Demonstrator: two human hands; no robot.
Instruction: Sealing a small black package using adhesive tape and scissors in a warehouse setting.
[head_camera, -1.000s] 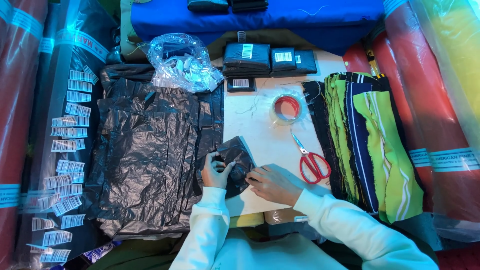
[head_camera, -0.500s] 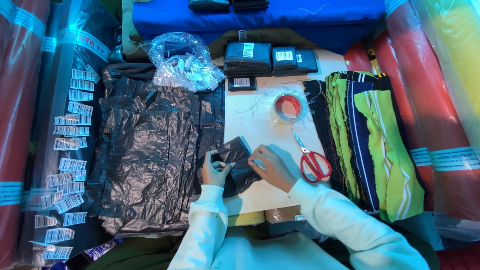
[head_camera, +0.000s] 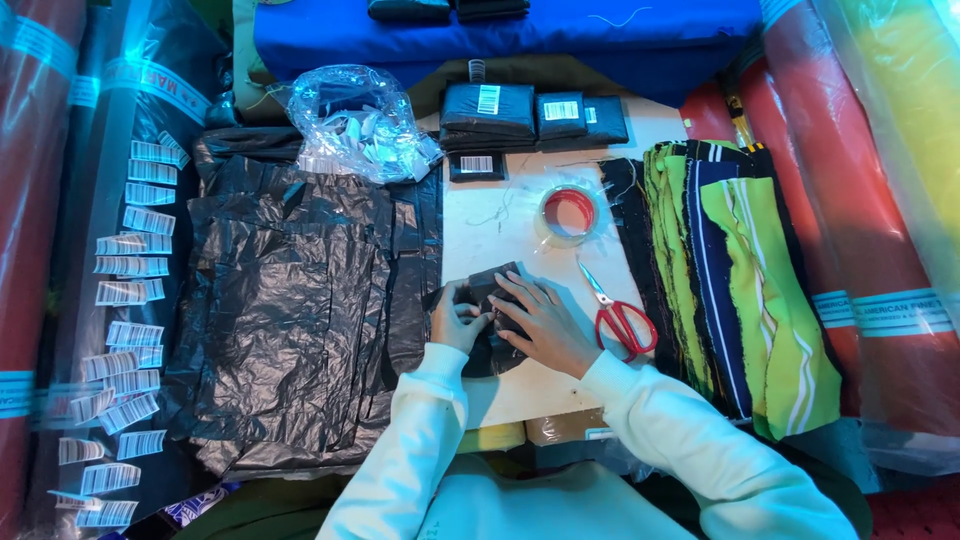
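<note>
— Both hands are down on that small black bag-wrapped bundle (head_camera: 492, 300), just below the middle of the frame. Left hand (head_camera: 455, 322) is curled against its left edge, fingers pinching the plastic; right hand (head_camera: 543, 325) lies flat and spread over the top, pressing it onto the table.

— What's it resting on?

— A pale white tabletop (head_camera: 500, 215), only a narrow strip of it bare. Left of the bundle, a big heap of black plastic bags (head_camera: 290, 310) spreads over the surface, its edge right up against the left hand.

— And the room around?

— Crowded with cloth. Wrapped fabric rolls (head_camera: 890, 190) lean along the right edge, more along the far left, and a blue cloth (head_camera: 500, 30) runs across the top.

— Anything near the right hand?

— Red-handled scissors (head_camera: 618, 310) just to its right, blades pointing up-left. Above them, a roll of clear tape (head_camera: 570, 212). Further right, a stack of folded striped fabric (head_camera: 730, 290), green, yellow and navy, fills that side of the table.

— And the top of the table?

— Finished black packets with white labels (head_camera: 530, 115) in a row, one more small one below them. A clear plastic bag (head_camera: 355, 125) of small bits sits upper left of centre. Rows of white barcode stickers (head_camera: 125, 300) run down the left side.
</note>
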